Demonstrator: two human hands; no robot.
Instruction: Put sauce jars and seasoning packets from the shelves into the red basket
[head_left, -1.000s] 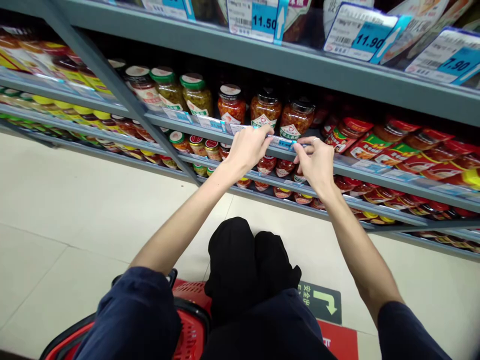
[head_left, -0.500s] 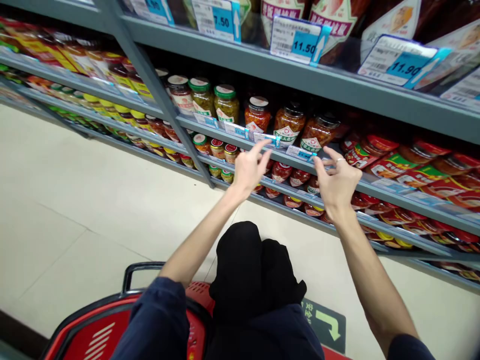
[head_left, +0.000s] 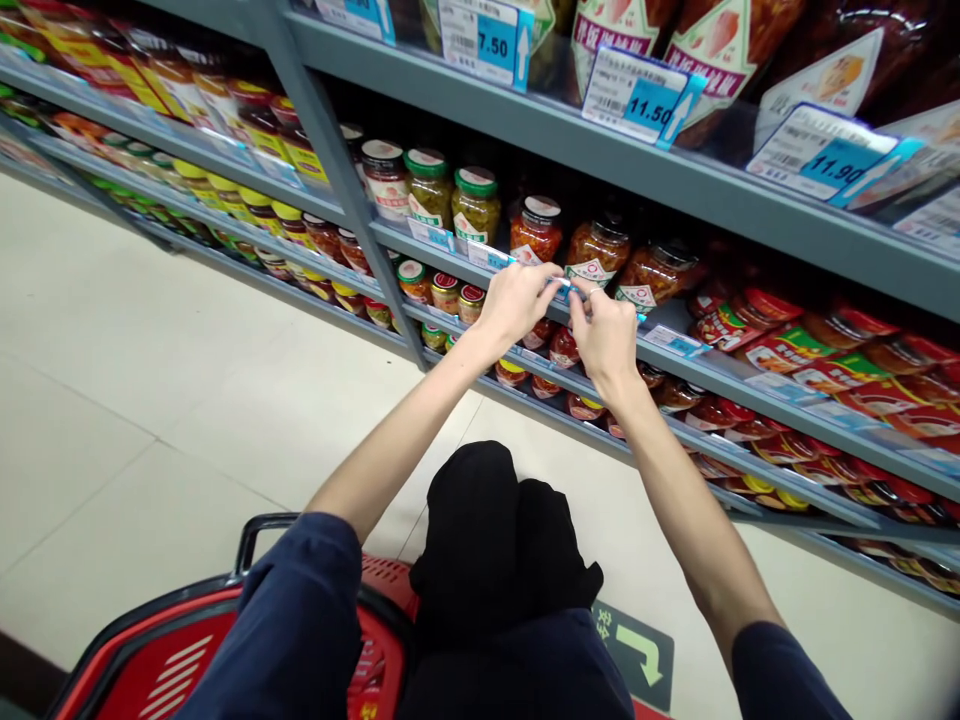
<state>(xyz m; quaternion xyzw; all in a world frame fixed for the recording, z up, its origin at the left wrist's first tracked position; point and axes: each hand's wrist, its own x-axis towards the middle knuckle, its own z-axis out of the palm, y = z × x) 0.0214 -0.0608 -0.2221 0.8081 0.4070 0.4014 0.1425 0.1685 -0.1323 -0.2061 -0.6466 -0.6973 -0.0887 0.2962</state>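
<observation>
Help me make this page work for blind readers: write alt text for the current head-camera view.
A person's left hand and right hand are close together at a small price label on a gray shelf edge, in front of lidded jars. A red basket is at lower left.

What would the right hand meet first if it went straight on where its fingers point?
The right hand would probably meet the price tag just ahead of it at the shelf edge, with jars standing behind. Depth is unclear; it may be touching the tag now.
</observation>
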